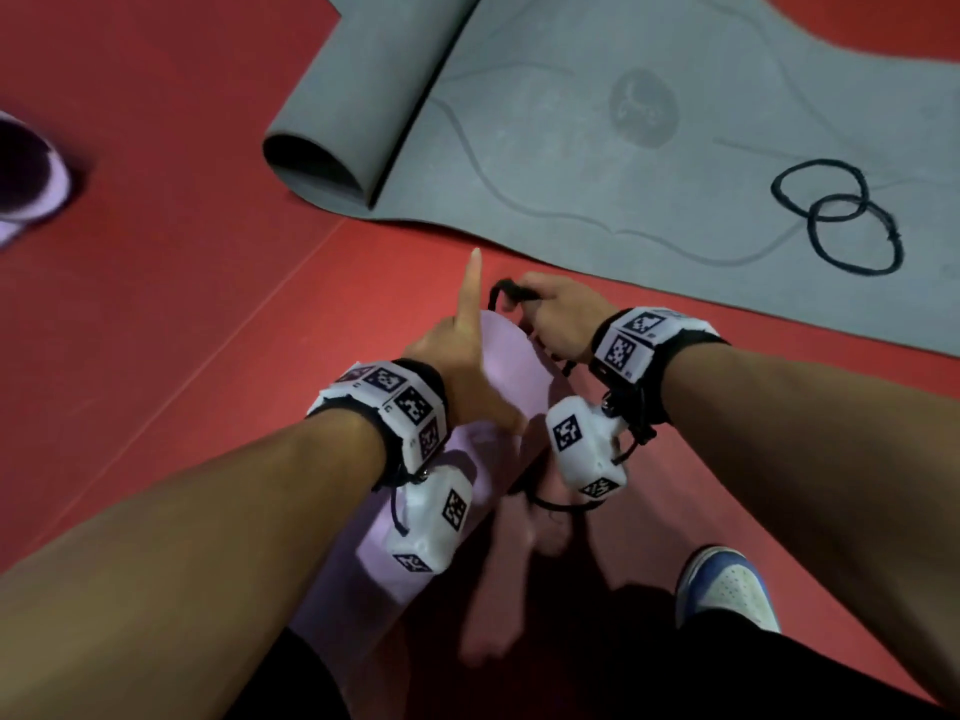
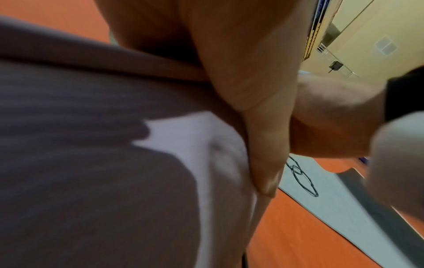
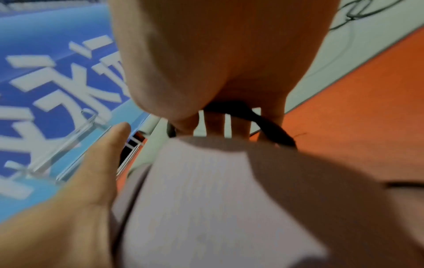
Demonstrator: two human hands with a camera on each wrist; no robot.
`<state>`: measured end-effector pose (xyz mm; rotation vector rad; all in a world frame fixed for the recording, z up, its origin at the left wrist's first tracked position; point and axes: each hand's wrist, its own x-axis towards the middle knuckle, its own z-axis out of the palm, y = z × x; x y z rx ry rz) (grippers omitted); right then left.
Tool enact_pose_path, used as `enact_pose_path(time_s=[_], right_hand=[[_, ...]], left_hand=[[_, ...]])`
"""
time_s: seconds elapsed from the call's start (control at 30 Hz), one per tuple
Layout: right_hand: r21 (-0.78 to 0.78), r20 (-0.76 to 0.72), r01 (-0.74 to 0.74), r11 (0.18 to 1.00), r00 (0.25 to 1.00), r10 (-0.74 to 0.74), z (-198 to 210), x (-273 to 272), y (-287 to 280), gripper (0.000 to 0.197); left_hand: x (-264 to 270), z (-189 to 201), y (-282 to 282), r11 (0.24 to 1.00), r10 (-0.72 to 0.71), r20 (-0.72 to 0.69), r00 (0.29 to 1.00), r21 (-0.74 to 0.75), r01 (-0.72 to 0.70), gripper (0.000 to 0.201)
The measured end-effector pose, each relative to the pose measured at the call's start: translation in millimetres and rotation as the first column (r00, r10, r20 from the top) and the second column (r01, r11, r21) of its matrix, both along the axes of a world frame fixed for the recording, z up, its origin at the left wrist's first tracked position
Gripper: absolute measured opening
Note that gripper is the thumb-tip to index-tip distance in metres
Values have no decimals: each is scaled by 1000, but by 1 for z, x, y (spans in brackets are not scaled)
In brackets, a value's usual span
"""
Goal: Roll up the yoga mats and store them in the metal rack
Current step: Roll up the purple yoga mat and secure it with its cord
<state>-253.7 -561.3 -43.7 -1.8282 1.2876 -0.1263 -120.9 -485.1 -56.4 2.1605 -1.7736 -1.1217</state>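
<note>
A rolled lilac yoga mat (image 1: pixel 511 361) lies on the red floor between my arms, pointing away from me. My left hand (image 1: pixel 467 356) rests on top of the roll, index finger straight and pointing forward, thumb (image 2: pixel 263 127) lying along the mat (image 2: pixel 195 136). At the roll's far end my right hand (image 1: pixel 561 314) pinches a black elastic band (image 1: pixel 501 293); the right wrist view shows the band (image 3: pixel 263 123) stretched under the fingers just past the mat's end (image 3: pixel 206 181). No metal rack shows in the head view.
A grey yoga mat (image 1: pixel 623 148) lies ahead, rolled at its left end, with two black band loops (image 1: pixel 836 215) on it. A lilac, dark-centred object (image 1: pixel 31 184) sits at the left edge. My blue and white shoe (image 1: pixel 727 589) is at lower right.
</note>
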Motion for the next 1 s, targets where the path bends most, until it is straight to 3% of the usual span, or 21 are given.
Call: enact_pose_path(time_s=[0.07,0.17,0.23,0.27,0.37,0.47,0.53,0.63,0.7,0.77,0.87,0.93,1.0], right_hand=[[-64,50,-20,998,998,23,0,6,3,25],[-145,-102,-304,942,951,291,3,10,5,40],[-223,-171,-397,890,915,365,6,8,4,43],[-260,-186,-419,870,906,381,6,6,4,42],[-316,-205,-437,843,898,389,1,-2,10,41],[-320,-216,-419,850,906,365,-4,-16,19,44],[-227,-237,-347,910,926,294,-10,-25,22,37],[-49,-353,-289,956,900,254,-17,-30,31,31],[129,-316,-278,952,899,305,-24,-26,37,30],[305,-178,-207,930,946,269,-28,-20,46,33],[365,-46,-25,930,998,45,-34,-21,45,41],[454,-65,114,884,993,-94,-31,-23,40,23],[437,-62,137,889,991,-122,-31,-25,34,15]], left_hand=[[-2,-10,4,996,-37,-30,999,-76,35,161],[-4,-18,3,999,-29,-69,997,-25,27,171],[-1,-15,0,999,10,-69,998,33,-8,168],[2,-12,-2,998,34,-50,998,52,-31,161],[8,-8,-4,996,77,25,997,53,-78,112],[10,-3,-4,992,118,99,988,33,-122,97],[12,1,-6,986,157,172,973,33,-165,100],[12,5,-5,980,185,230,956,27,-196,96],[10,4,-3,984,168,225,960,24,-177,97],[8,4,0,987,156,204,966,5,-161,99],[10,9,2,985,173,176,969,-35,-169,97],[14,15,3,979,197,147,969,-81,-187,95],[16,24,4,971,208,114,971,-139,-192,93]])
